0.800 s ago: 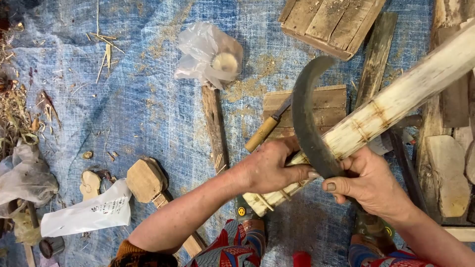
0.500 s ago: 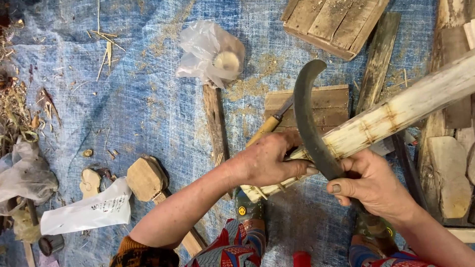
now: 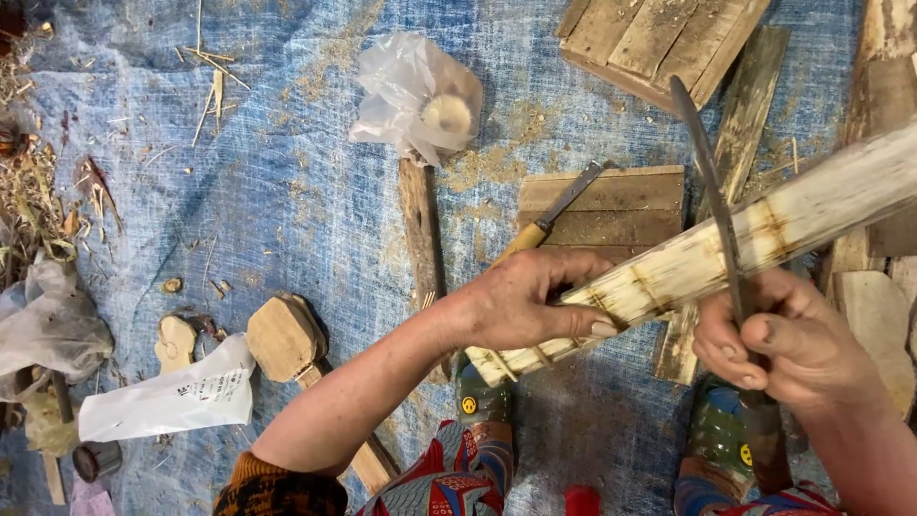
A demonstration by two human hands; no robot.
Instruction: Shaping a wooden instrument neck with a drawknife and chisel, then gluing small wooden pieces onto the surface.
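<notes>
The right hand (image 3: pixel 793 344) is turning the sickle (image 3: pixel 712 196), so its blade now shows edge-on across the pole (image 3: pixel 726 250). Both hands' fingers are clamped: left hand (image 3: pixel 530 301) gripping the pole, right the sickle handle.

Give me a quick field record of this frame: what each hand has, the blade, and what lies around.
left hand: grips the pale wooden pole near its lower end
right hand: closed around the handle of the curved blade
blade: edge lies across the pole, tip pointing away from the person
pole: slants from lower centre up to the right edge
ground: blue tarp with sawdust
nearby: chisel on a plank; wooden mallet; clear plastic bag
</notes>
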